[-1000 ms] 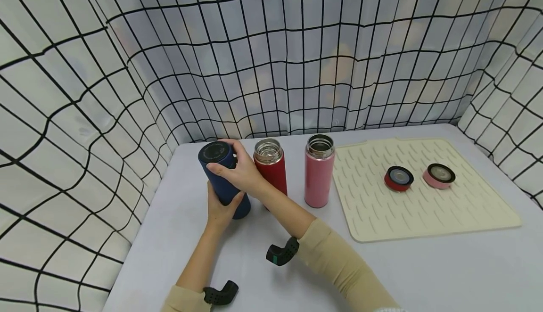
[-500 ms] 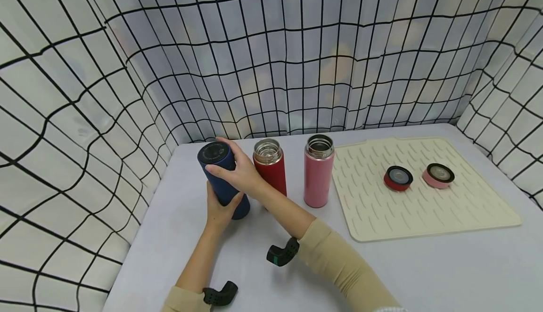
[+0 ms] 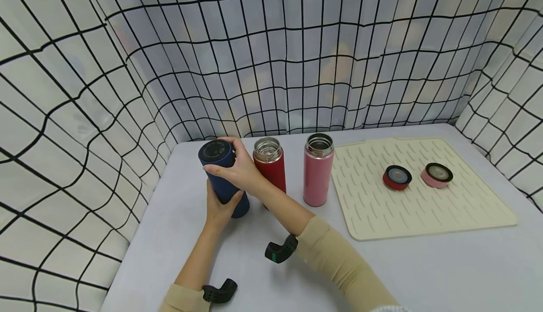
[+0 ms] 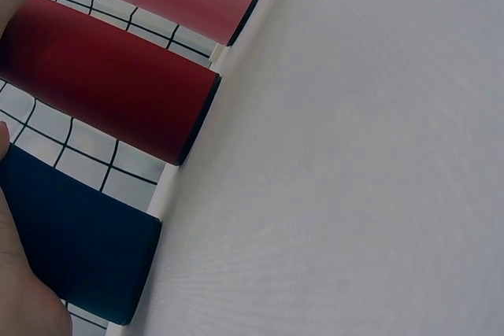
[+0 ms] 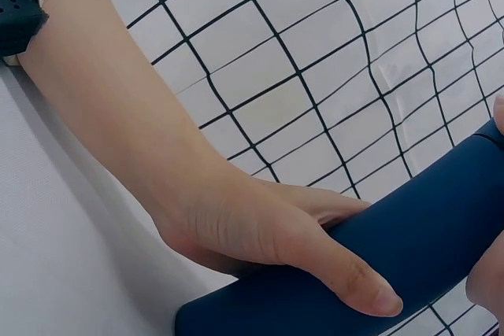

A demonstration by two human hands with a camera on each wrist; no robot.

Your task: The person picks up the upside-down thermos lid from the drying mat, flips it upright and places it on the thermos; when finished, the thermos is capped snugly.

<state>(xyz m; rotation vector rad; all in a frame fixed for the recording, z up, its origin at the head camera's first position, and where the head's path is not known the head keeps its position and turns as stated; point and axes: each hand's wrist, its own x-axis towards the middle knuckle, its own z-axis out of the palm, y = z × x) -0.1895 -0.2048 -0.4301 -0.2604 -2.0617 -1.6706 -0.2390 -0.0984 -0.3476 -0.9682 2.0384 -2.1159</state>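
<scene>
A dark blue flask [image 3: 224,184] with its lid [image 3: 215,152] on leans to the left on the grey table [image 3: 237,250]. My left hand [image 3: 219,206] grips its lower body, seen close in the right wrist view as the left hand [image 5: 260,230] wrapped round the blue flask [image 5: 378,273]. My right hand [image 3: 237,169] grips the flask's top at the lid. The blue flask's base [image 4: 79,241] shows in the left wrist view beside the red flask [image 4: 102,84].
An open red flask [image 3: 270,165] and an open pink flask [image 3: 318,169] stand right of the blue one. A cream ribbed mat [image 3: 417,194] carries a red lid [image 3: 397,177] and a pink lid [image 3: 437,175]. Grid-patterned cloth walls [image 3: 271,53] enclose the table.
The blue flask has come slightly more upright, and my right hand has shifted a little round its lid. The other flasks and lids have not moved.
</scene>
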